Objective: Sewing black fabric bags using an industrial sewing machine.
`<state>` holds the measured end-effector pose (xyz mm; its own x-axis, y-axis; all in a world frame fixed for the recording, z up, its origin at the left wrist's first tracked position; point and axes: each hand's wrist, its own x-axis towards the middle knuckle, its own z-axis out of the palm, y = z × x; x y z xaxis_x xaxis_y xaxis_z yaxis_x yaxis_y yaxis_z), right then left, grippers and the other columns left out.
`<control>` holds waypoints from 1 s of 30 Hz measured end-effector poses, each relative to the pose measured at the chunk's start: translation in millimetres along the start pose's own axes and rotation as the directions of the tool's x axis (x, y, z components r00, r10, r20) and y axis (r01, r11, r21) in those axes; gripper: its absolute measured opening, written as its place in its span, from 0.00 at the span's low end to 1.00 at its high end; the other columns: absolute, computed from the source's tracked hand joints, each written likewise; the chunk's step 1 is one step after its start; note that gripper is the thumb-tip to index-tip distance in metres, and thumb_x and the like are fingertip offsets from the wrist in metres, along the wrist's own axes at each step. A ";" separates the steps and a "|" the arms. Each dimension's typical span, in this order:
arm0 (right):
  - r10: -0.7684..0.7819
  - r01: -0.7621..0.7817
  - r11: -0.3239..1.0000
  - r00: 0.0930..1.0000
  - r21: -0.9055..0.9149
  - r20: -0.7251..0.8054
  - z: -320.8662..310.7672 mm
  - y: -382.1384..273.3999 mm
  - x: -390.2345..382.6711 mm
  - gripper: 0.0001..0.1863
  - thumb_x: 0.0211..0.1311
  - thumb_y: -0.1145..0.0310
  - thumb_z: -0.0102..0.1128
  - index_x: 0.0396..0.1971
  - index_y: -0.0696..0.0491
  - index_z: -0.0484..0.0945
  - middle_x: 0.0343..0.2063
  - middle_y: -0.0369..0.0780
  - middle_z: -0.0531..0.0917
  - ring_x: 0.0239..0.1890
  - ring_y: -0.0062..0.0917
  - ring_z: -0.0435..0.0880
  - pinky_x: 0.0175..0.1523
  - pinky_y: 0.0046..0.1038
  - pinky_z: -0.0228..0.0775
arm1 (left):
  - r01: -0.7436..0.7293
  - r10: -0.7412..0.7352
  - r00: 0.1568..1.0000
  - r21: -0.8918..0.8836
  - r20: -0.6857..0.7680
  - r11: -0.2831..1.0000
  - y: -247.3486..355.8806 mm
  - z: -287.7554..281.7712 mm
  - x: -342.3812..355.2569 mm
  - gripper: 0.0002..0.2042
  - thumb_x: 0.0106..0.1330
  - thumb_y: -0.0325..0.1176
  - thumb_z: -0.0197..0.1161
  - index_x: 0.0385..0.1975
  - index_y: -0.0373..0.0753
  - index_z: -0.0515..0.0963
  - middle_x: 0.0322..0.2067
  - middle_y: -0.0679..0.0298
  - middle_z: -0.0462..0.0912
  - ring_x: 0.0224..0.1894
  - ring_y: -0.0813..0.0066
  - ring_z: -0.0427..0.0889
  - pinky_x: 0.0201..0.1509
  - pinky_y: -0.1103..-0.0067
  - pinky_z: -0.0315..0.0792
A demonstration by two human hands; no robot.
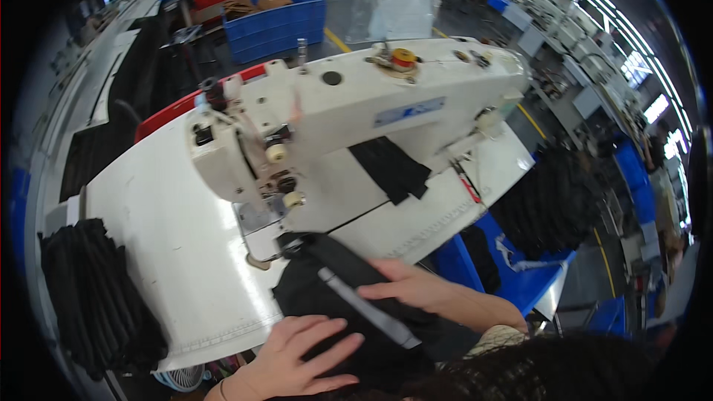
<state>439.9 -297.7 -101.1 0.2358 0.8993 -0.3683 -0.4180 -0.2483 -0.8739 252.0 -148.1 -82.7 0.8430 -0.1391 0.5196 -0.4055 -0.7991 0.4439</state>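
Observation:
A black fabric piece with a grey strip along it lies at the front of the white sewing machine. Its far end reaches the presser foot area below the needle head. My left hand rests on the near left of the cloth, fingers spread flat. At the right edge, my right hand has its thumb over the fabric beside the strip; most of its other fingers are hidden, and the hand looks closed on that edge. Where the cloth meets the needle is too small to make out.
Stacked black pieces hang at the table's left edge; another dark bundle is at right. Black cloth strips and red-handled snips lie under the machine arm. A blue bin stands beyond; a blue tray sits at right.

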 end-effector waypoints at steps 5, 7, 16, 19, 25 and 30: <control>-0.476 0.232 0.878 0.503 -0.418 -0.721 -86.5 -16.4 -162.3 0.22 0.59 0.80 0.51 0.55 0.61 0.67 0.46 0.38 0.78 0.47 0.20 0.76 0.53 0.20 0.65 | 0.354 -0.354 0.934 0.013 0.046 0.935 -42.0 15.3 -31.8 0.26 0.43 0.27 0.70 0.47 0.36 0.74 0.52 0.48 0.67 0.52 0.49 0.68 0.52 0.63 0.68; -0.682 -0.042 0.687 0.306 -0.725 -0.664 -110.4 0.3 -176.4 0.22 0.62 0.79 0.47 0.57 0.62 0.64 0.46 0.41 0.78 0.47 0.22 0.77 0.54 0.20 0.64 | 0.393 -0.401 0.916 0.154 0.023 0.907 -56.3 30.0 -41.6 0.26 0.43 0.25 0.68 0.47 0.36 0.73 0.55 0.49 0.65 0.54 0.49 0.66 0.53 0.63 0.68; -0.539 -0.654 -0.244 0.705 -0.716 -0.461 -209.2 160.8 -87.8 0.34 0.64 0.50 0.45 0.60 0.61 0.59 0.59 0.55 0.62 0.64 0.48 0.57 0.66 0.39 0.51 | 0.291 -0.301 0.954 0.232 0.004 0.928 -71.4 40.1 -43.1 0.22 0.47 0.29 0.66 0.45 0.34 0.74 0.54 0.49 0.68 0.54 0.48 0.66 0.54 0.63 0.66; -0.446 -0.669 -0.236 0.719 -0.705 -0.533 -224.7 184.6 -82.6 0.32 0.63 0.51 0.47 0.59 0.61 0.61 0.58 0.55 0.64 0.62 0.48 0.60 0.64 0.39 0.54 | 0.394 -0.417 0.908 0.239 0.048 0.887 -64.9 36.4 -31.6 0.21 0.49 0.32 0.64 0.45 0.34 0.74 0.52 0.49 0.69 0.53 0.47 0.67 0.54 0.62 0.65; 0.225 -0.794 -0.102 0.569 -0.600 -0.791 -203.8 100.1 -73.2 0.29 0.61 0.54 0.51 0.55 0.61 0.67 0.54 0.53 0.69 0.59 0.48 0.65 0.61 0.39 0.60 | 0.459 -0.467 0.884 0.132 0.033 0.878 -51.0 23.6 -30.0 0.17 0.53 0.28 0.65 0.44 0.38 0.76 0.50 0.57 0.73 0.51 0.57 0.72 0.53 0.69 0.68; -0.400 -0.510 -0.097 0.806 -0.855 -0.435 -103.9 -27.0 -80.8 0.16 0.66 0.64 0.44 0.25 0.59 0.76 0.26 0.50 0.80 0.29 0.39 0.82 0.30 0.34 0.71 | 0.452 -0.416 0.885 0.175 -0.208 0.875 -38.1 -19.1 -52.5 0.16 0.54 0.26 0.64 0.44 0.37 0.77 0.50 0.58 0.74 0.50 0.60 0.73 0.52 0.70 0.68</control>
<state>523.3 -401.1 -80.6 0.7393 0.6679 -0.0852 0.6705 -0.7420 0.0014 216.5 -99.2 -112.9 0.8414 0.3311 0.4270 0.0884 -0.8641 0.4956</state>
